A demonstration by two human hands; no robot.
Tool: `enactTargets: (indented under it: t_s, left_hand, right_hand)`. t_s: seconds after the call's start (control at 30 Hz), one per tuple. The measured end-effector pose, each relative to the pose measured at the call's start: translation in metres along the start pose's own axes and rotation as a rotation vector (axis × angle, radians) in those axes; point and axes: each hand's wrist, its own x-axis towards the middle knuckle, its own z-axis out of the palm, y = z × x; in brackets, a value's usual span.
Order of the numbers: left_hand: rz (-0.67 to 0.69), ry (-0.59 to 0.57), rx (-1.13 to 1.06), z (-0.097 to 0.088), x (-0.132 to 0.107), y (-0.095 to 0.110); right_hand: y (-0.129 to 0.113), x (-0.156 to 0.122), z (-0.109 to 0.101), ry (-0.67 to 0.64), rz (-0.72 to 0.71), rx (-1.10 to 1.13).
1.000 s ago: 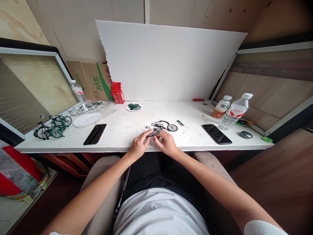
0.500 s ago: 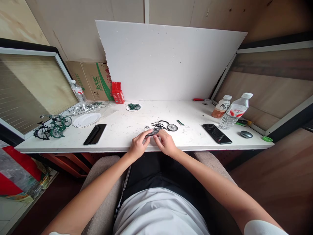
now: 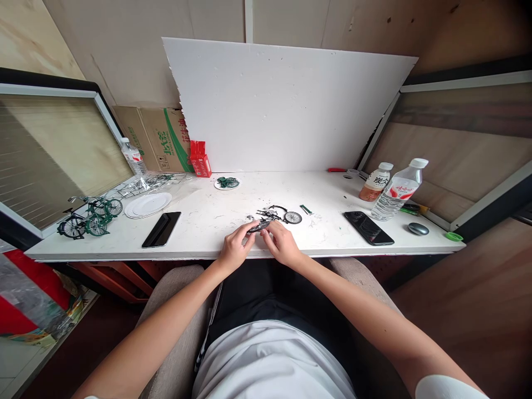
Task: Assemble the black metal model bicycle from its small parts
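Between my two hands, just above the front of the white table (image 3: pixel 199 238), is a small black model bicycle wheel (image 3: pixel 260 226), tilted nearly flat. My left hand (image 3: pixel 236 245) pinches its left side, and my right hand (image 3: pixel 281 242) grips its right side; the fingertips partly cover it. Right behind my hands lie several black model bicycle parts (image 3: pixel 268 213), among them a curved fender-like piece (image 3: pixel 279 208) and a second spoked wheel (image 3: pixel 292 217). A short green plastic piece (image 3: pixel 306 209) rests to their right.
At the left stand assembled model bicycles (image 3: pixel 89 217), near paper plates (image 3: pixel 148 205) and a phone (image 3: pixel 162 229). A small plate (image 3: pixel 226 183) holds green parts. On the right are another phone (image 3: pixel 368 228), a brown drink bottle (image 3: pixel 376 182), a water bottle (image 3: pixel 399 190) and a mouse (image 3: pixel 418 229).
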Motion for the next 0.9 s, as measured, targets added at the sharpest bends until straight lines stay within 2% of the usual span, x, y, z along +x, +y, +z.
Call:
enactTargets:
  t_s: [0.7,0.9]
  left_hand:
    - [0.006,0.015,0.004,0.0001,-0.0011,0.0006]
    - [0.004,0.017,0.005,0.0007,-0.0010,0.0004]
  right_hand:
    - [-0.0001,0.0004,-0.0010,-0.034,0.078,0.033]
    - [0.0009,0.0008,-0.0004,-0.044,0.052,0.058]
